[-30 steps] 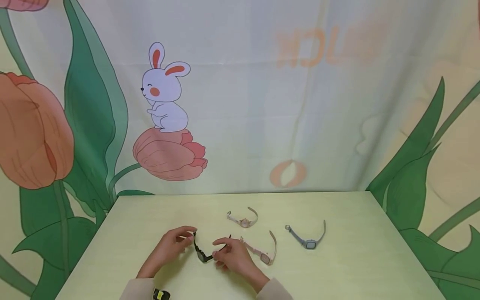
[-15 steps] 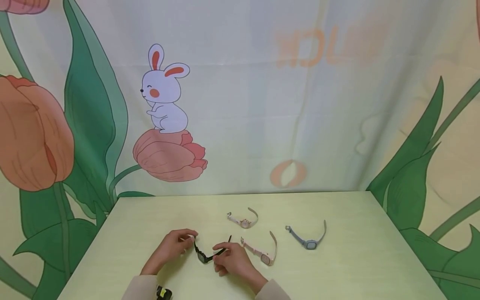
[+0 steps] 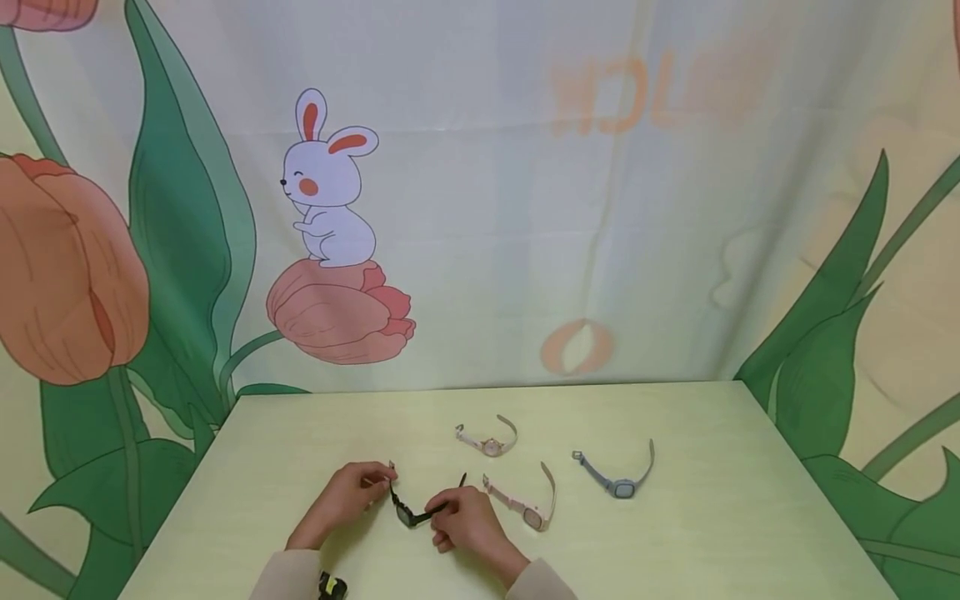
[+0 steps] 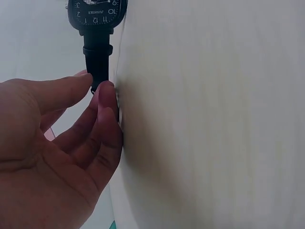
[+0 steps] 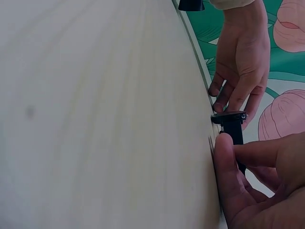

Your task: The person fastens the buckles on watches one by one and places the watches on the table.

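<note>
A black wristwatch (image 3: 406,517) with a squarish dial stands on its edge on the table, its strap unfastened and spread in a V. Thumb and fingers of my left hand (image 3: 347,493) pinch the buckle end of the strap. The other strap half is pinched by my right hand (image 3: 468,521), the strap's tip sticking out beyond the fingers. In the left wrist view the watch dial (image 4: 97,12) shows white numerals above my left fingertips. The right wrist view shows the watch case (image 5: 229,116) edge-on between both hands.
To the right of my right hand lies a pink watch (image 3: 531,517). Behind it is a white watch (image 3: 491,447) with a round dial, and farther right a blue watch (image 3: 622,488). A printed curtain (image 3: 480,208) hangs along the table's (image 3: 697,533) back edge.
My right fingers have drawn closer together on the black strap. Both hands have shifted only slightly, and the black watch stays nearly in place.
</note>
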A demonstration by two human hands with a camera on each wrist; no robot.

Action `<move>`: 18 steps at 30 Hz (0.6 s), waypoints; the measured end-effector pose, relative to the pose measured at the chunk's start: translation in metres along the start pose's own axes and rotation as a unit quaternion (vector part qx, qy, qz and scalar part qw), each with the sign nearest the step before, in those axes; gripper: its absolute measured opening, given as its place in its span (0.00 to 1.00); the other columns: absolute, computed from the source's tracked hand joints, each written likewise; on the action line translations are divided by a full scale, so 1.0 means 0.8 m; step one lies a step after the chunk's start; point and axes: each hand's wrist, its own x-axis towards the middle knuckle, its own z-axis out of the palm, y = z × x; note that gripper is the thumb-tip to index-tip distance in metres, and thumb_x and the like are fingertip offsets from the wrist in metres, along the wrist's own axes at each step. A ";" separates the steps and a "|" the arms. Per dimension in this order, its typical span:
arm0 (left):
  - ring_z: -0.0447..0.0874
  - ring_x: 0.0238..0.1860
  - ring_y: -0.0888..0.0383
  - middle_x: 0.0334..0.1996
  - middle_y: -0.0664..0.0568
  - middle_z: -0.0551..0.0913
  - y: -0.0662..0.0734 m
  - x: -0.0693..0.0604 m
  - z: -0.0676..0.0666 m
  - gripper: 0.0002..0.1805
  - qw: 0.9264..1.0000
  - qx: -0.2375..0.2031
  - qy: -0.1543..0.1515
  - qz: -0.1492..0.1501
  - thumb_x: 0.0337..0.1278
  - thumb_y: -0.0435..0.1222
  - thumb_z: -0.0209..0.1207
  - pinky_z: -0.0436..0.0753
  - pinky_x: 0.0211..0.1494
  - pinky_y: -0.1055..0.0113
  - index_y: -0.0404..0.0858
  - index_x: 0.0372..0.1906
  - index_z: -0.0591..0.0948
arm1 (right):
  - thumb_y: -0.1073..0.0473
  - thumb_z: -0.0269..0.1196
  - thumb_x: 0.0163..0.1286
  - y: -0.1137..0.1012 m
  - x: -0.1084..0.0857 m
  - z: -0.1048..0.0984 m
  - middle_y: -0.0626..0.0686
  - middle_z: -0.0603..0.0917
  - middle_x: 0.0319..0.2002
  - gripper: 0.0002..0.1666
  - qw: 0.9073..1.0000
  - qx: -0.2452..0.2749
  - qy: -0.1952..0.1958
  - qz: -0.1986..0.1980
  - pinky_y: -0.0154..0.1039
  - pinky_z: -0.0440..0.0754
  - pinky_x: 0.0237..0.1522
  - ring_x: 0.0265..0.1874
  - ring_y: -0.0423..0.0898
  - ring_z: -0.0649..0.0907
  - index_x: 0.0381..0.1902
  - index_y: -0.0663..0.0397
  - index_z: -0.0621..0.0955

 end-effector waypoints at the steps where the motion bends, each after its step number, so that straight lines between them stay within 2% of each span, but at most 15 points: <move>1: 0.77 0.31 0.59 0.42 0.48 0.86 0.000 0.000 0.001 0.08 1.000 0.005 0.001 0.002 0.61 0.26 0.60 0.77 0.29 0.69 0.38 0.41 0.86 | 0.75 0.60 0.59 0.001 -0.001 0.000 0.56 0.84 0.19 0.12 1.000 -0.003 0.001 -0.002 0.36 0.84 0.19 0.13 0.39 0.80 0.34 0.58 0.86; 5: 0.78 0.34 0.60 0.42 0.48 0.86 0.000 0.000 0.002 0.07 0.999 0.035 0.007 0.017 0.58 0.25 0.61 0.77 0.35 0.69 0.38 0.34 0.85 | 0.74 0.60 0.60 0.001 -0.002 0.000 0.55 0.83 0.18 0.10 1.000 -0.001 0.003 -0.008 0.36 0.84 0.19 0.13 0.39 0.80 0.33 0.58 0.85; 11: 0.77 0.32 0.60 0.30 0.51 0.84 -0.001 -0.003 -0.001 0.07 0.997 0.058 -0.008 0.044 0.57 0.24 0.61 0.75 0.37 0.68 0.38 0.31 0.83 | 0.75 0.62 0.62 0.000 -0.002 -0.002 0.62 0.86 0.24 0.07 1.000 0.014 -0.004 -0.012 0.37 0.85 0.21 0.17 0.42 0.83 0.35 0.63 0.85; 15: 0.76 0.32 0.60 0.30 0.51 0.84 0.000 -0.007 -0.006 0.06 0.998 0.054 -0.011 0.040 0.57 0.25 0.62 0.75 0.35 0.68 0.38 0.31 0.83 | 0.74 0.62 0.63 0.001 -0.001 -0.005 0.63 0.87 0.26 0.07 1.000 0.013 -0.011 -0.013 0.38 0.86 0.23 0.19 0.45 0.86 0.36 0.63 0.85; 18: 0.77 0.31 0.59 0.31 0.50 0.85 -0.001 -0.009 -0.009 0.05 0.999 0.027 -0.020 0.033 0.57 0.25 0.62 0.76 0.33 0.69 0.38 0.33 0.83 | 0.74 0.61 0.64 0.002 0.001 -0.008 0.64 0.87 0.27 0.07 1.000 0.018 -0.019 -0.012 0.38 0.86 0.24 0.21 0.47 0.87 0.37 0.64 0.85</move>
